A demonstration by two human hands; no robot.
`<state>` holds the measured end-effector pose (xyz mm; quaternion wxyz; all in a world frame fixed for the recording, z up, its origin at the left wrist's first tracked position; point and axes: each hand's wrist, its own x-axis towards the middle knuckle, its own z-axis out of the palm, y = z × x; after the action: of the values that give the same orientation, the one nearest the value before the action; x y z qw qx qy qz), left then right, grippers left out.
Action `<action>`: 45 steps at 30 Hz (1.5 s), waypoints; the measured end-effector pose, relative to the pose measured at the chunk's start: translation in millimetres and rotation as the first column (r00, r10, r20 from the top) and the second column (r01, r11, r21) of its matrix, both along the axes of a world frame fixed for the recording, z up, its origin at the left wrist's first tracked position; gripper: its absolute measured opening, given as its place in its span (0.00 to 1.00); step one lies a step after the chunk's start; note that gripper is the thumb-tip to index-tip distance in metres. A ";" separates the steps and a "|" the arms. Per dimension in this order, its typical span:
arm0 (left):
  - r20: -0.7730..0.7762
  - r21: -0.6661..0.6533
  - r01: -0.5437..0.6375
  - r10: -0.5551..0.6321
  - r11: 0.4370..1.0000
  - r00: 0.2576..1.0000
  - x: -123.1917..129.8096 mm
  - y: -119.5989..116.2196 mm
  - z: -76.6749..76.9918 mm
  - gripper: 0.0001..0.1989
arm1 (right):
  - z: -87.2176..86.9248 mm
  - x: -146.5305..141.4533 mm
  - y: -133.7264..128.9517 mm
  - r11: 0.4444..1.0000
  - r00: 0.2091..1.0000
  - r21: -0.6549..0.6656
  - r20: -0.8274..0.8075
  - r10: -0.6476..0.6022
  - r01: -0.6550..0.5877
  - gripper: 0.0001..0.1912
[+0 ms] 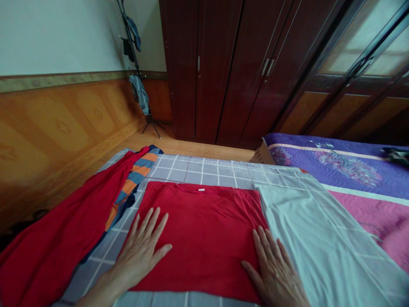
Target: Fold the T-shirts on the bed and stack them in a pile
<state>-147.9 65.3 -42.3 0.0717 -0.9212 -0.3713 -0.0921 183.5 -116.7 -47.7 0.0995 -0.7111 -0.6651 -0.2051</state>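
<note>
A red shirt (204, 238) lies flat on the grey checked sheet (191, 170), its sides folded in and a small white label at the neckline. My left hand (143, 243) rests on the shirt's left part with its fingers spread. On the lower right edge lies my right hand (271, 264), palm down, fingers stretched out and thumb apart. Neither hand grips anything. Beside the right edge is a pale mint cloth (316, 234), laid out and slightly wrinkled.
Another red garment (60, 230) lies along the left side, over a striped orange and blue one (136, 175). A bed with a purple cover (345, 162) is at the right. Dark wardrobes (223, 72) and a coat stand (136, 64) are beyond.
</note>
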 end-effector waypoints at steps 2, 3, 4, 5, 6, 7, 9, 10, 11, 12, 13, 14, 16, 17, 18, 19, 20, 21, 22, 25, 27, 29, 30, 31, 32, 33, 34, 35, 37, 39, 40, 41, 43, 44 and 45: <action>-0.013 -0.001 0.030 -0.030 1.000 0.999 2.5 2.3 9.3 0.37 | 8.5 -4.3 5.2 1.000 1.000 0.007 -0.007 0.023 -0.023 0.41; -0.022 -0.017 0.067 -0.067 0.998 0.997 9.5 3.9 15.8 0.36 | 14.3 -10.4 12.9 0.999 0.999 -0.004 -0.018 0.047 -0.047 0.39; -0.031 -0.042 0.112 -0.113 0.993 0.993 20.2 6.1 22.6 0.35 | 20.5 -18.7 23.7 0.997 0.996 -0.027 -0.037 0.077 -0.078 0.37; -0.037 -0.071 0.157 -0.160 0.985 0.986 33.8 8.8 28.8 0.33 | 26.4 -28.5 37.0 0.991 0.991 -0.062 -0.061 0.117 -0.121 0.34; -0.037 -0.103 0.198 -0.202 0.975 0.979 49.0 11.9 33.4 0.30 | 31.1 -38.5 51.9 0.978 0.982 -0.114 -0.094 0.163 -0.173 0.31; -0.034 -0.132 0.224 -0.230 0.966 0.973 64.7 15.6 35.9 0.28 | 34.4 -47.6 67.6 0.960 0.971 -0.174 -0.140 0.195 -0.218 0.29; -0.031 -0.184 0.230 -0.240 0.956 0.970 92.5 23.4 34.0 0.25 | 35.3 -58.7 97.4 0.919 0.943 -0.264 -0.235 0.234 -0.294 0.27; -0.029 -0.202 0.217 -0.228 0.955 0.973 102.6 27.1 30.0 0.24 | 33.1 -59.4 109.9 0.905 0.932 -0.284 -0.271 0.242 -0.317 0.27; -0.024 -0.211 0.205 -0.215 0.956 0.976 109.7 30.5 24.8 0.25 | 29.8 -56.6 120.0 0.902 0.927 -0.291 -0.292 0.235 -0.320 0.28; -0.012 -0.213 0.195 -0.202 0.958 0.979 113.8 33.2 19.1 0.26 | 25.7 -51.1 127.4 0.910 0.930 -0.288 -0.300 0.211 -0.299 0.30; 0.005 -0.207 0.187 -0.190 0.960 0.982 115.4 35.2 13.6 0.27 | 21.4 -43.8 132.2 0.926 0.940 -0.280 -0.296 0.170 -0.255 0.31; 0.026 -0.199 0.183 -0.181 0.963 0.983 115.1 36.5 8.8 0.28 | 17.4 -36.0 134.5 0.945 0.953 -0.268 -0.283 0.111 -0.189 0.33; 0.055 -0.194 0.187 -0.179 0.963 0.982 112.0 37.4 2.8 0.29 | 11.1 -23.4 133.4 0.973 0.968 -0.229 -0.251 -0.026 -0.033 0.36; 0.059 -0.200 0.187 -0.179 0.962 0.982 110.5 37.3 1.5 0.29 | 9.2 -20.1 131.2 0.978 0.969 -0.209 -0.239 -0.060 0.009 0.37; 0.057 -0.211 0.187 -0.179 0.960 0.982 109.5 37.2 1.1 0.29 | 8.1 -18.9 128.5 0.980 0.972 -0.197 -0.232 -0.043 -0.003 0.37; 0.052 -0.224 0.187 -0.180 0.957 0.982 109.0 37.1 1.5 0.29 | 7.7 -19.3 126.0 0.979 0.973 -0.196 -0.229 0.017 -0.063 0.36; 0.048 -0.236 0.183 -0.177 0.954 0.983 109.0 37.1 2.4 0.29 | 7.8 -20.7 124.0 0.968 0.968 -0.205 -0.231 0.095 -0.144 0.35; 0.046 -0.249 0.177 -0.171 0.952 0.984 109.3 37.2 3.6 0.30 | 8.4 -22.1 122.7 0.953 0.959 -0.220 -0.235 0.158 -0.211 0.34; 0.045 -0.260 0.171 -0.165 0.950 0.985 109.7 37.3 5.0 0.30 | 9.2 -23.0 122.2 0.943 0.954 -0.233 -0.239 0.181 -0.237 0.34; 0.043 -0.298 0.161 -0.155 0.941 0.987 110.2 37.7 9.6 0.32 | 11.0 -20.3 122.2 0.974 0.976 -0.213 -0.217 0.027 -0.074 0.35; 0.040 -0.323 0.160 -0.156 0.933 0.987 109.9 37.7 12.2 0.33 | 10.4 -15.4 120.9 0.976 0.978 -0.203 -0.203 0.039 -0.081 0.35; 0.039 -0.342 0.159 -0.155 0.926 0.987 109.5 37.5 14.1 0.33 | 7.8 -9.7 118.5 0.964 0.972 -0.207 -0.199 0.127 -0.169 0.34; 0.041 -0.349 0.160 -0.156 0.923 0.987 109.5 37.5 14.9 0.33 | 5.9 -6.7 117.5 0.962 0.970 -0.205 -0.197 0.140 -0.181 0.34; 0.041 -0.356 0.162 -0.158 0.920 0.987 109.5 37.7 15.7 0.33 | 3.8 -3.7 117.0 0.968 0.974 -0.195 -0.192 0.119 -0.157 0.34; 0.040 -0.364 0.163 -0.160 0.917 0.986 109.6 38.2 16.5 0.34 | 1.5 -0.8 117.0 0.978 0.980 -0.179 -0.184 0.074 -0.107 0.34; 0.038 -0.371 0.162 -0.160 0.914 0.986 109.5 39.1 17.3 0.34 | -0.8 1.9 117.6 0.985 0.984 -0.162 -0.174 0.027 -0.056 0.34; 0.034 -0.378 0.155 -0.154 0.913 0.987 109.2 40.5 18.3 0.34 | -3.1 4.4 118.5 0.989 0.987 -0.148 -0.162 -0.001 -0.023 0.34; 0.030 -0.386 0.141 -0.141 0.912 0.990 108.6 42.3 19.3 0.35 | -5.3 6.5 119.6 0.990 0.989 -0.137 -0.149 -0.010 -0.011 0.34; 0.017 -0.398 0.092 -0.092 0.913 0.996 106.0 47.5 21.3 0.37 | -9.7 9.7 121.5 0.994 0.992 -0.111 -0.127 0.000 -0.014 0.34; 0.002 -0.408 0.042 -0.046 0.912 0.999 101.7 54.0 22.8 0.39 | -13.6 11.9 122.3 0.996 0.994 -0.087 -0.111 0.020 -0.029 0.34; -0.005 -0.410 0.028 -0.033 0.912 0.999 99.0 57.4 23.2 0.39 | -15.2 12.8 122.4 0.996 0.994 -0.077 -0.106 0.030 -0.038 0.34; -0.010 -0.408 0.019 -0.025 0.913 1.000 96.0 61.0 23.0 0.39 | -16.5 13.5 122.3 0.997 0.994 -0.070 -0.104 0.039 -0.046 0.34; -0.014 -0.387 0.006 -0.012 0.922 1.000 89.2 68.8 20.9 0.39 | -18.1 14.3 121.9 0.997 0.993 -0.055 -0.105 0.046 -0.052 0.34; -0.013 -0.368 -0.009 0.005 0.930 1.000 85.5 73.2 18.8 0.39 | -18.5 14.4 121.7 0.998 0.993 -0.049 -0.110 0.044 -0.049 0.34; -0.010 -0.349 -0.035 0.033 0.937 0.999 81.5 78.0 16.0 0.39 | -18.8 14.4 121.6 0.998 0.992 -0.043 -0.115 0.042 -0.047 0.34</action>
<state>-66.4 143.4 -26.2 -0.0903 -0.9130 -0.3973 -0.0217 197.9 4.8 -66.5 0.1257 -0.7088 -0.6784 -0.1467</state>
